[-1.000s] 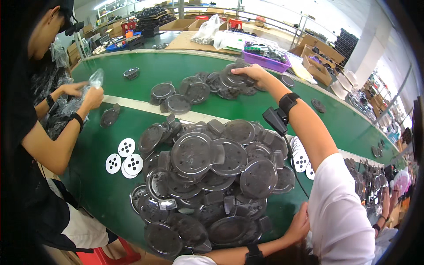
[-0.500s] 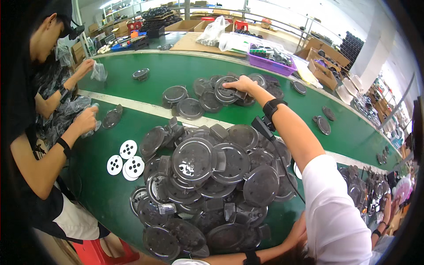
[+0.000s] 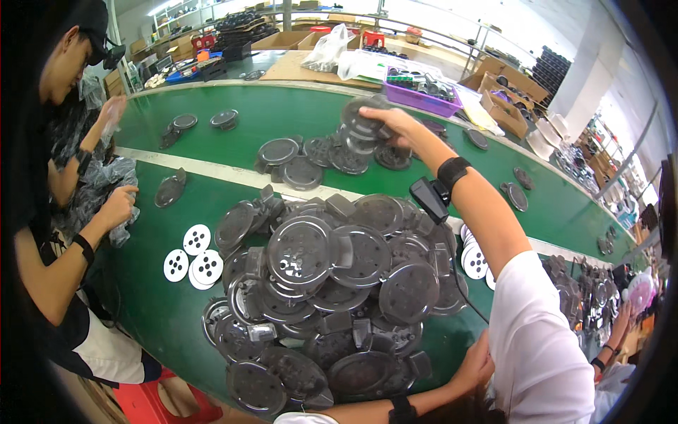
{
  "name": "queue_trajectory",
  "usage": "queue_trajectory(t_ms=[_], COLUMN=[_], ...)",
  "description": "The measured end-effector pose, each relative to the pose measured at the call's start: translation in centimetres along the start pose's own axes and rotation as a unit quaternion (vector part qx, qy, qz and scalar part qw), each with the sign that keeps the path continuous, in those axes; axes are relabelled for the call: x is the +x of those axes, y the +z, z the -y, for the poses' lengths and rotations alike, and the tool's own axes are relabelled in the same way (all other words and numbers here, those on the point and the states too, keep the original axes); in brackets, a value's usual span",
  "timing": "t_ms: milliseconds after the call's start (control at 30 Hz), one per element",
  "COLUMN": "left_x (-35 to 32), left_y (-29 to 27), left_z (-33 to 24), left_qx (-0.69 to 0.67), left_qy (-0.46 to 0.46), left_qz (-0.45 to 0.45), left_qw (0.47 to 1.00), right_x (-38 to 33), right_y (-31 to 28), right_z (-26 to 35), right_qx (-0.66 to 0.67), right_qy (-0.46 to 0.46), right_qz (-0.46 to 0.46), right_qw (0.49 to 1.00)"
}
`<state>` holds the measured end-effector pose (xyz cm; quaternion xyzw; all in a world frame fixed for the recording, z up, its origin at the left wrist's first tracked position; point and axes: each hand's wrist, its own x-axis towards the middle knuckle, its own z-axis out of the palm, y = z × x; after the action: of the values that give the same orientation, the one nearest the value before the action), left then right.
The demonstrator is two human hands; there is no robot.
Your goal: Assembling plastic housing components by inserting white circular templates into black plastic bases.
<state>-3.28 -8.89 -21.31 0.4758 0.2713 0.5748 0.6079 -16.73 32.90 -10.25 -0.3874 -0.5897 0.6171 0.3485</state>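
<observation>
Over the far part of the green table, my right hand [image 3: 394,126] is closed on a smoky grey round plastic cover [image 3: 359,119], blurred by motion. Similar round covers [image 3: 302,172] lie just below and beside it; whether the held one touches another cannot be told. In front of me a large heap of these covers [image 3: 300,254], many with a side tab, covers the near table. My left hand [image 3: 477,366] rests low at the right of the heap, beneath my right arm, its fingers mostly hidden by the white sleeve.
White discs with black dots [image 3: 196,240] lie left of the heap, and more discs [image 3: 474,260] lie right of it. A co-worker [image 3: 70,177] handles clear plastic bags at the left. A purple basket [image 3: 424,99] stands at the back. A black cable [image 3: 455,275] hangs from my right wrist.
My right hand has lifted a round cover off the far cluster. Discs right of the heap have come into fuller view. The co-worker's hands have shifted left.
</observation>
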Motion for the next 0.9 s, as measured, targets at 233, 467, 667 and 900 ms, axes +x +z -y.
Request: queue_trajectory(t_ms=[233, 467, 667, 900], left_x=[0.0, -0.1, -0.4, 1.0], left_y=[-0.5, -0.7, -0.5, -1.3], left_z=[-1.0, -0.7, 0.1, -3.6], left_qx=[-0.034, -0.032, 0.046, -0.088], left_qy=[-0.002, -0.014, 0.062, -0.099], left_qz=[0.020, 0.044, 0.037, 0.062], left_qw=[0.999, 0.998, 0.996, 0.989], right_x=[-0.7, -3.9, -6.6, -24.8], right_y=[1.4, 0.1, -8.0, -16.2], right_z=[-1.8, 0.3, 1.9, 14.6], right_qx=[-0.193, -0.141, -0.084, -0.029], right_qy=[0.103, 0.143, 0.149, 0.042], right_qz=[0.024, 0.028, -0.016, -0.235], right_qw=[0.976, 0.979, 0.985, 0.971])
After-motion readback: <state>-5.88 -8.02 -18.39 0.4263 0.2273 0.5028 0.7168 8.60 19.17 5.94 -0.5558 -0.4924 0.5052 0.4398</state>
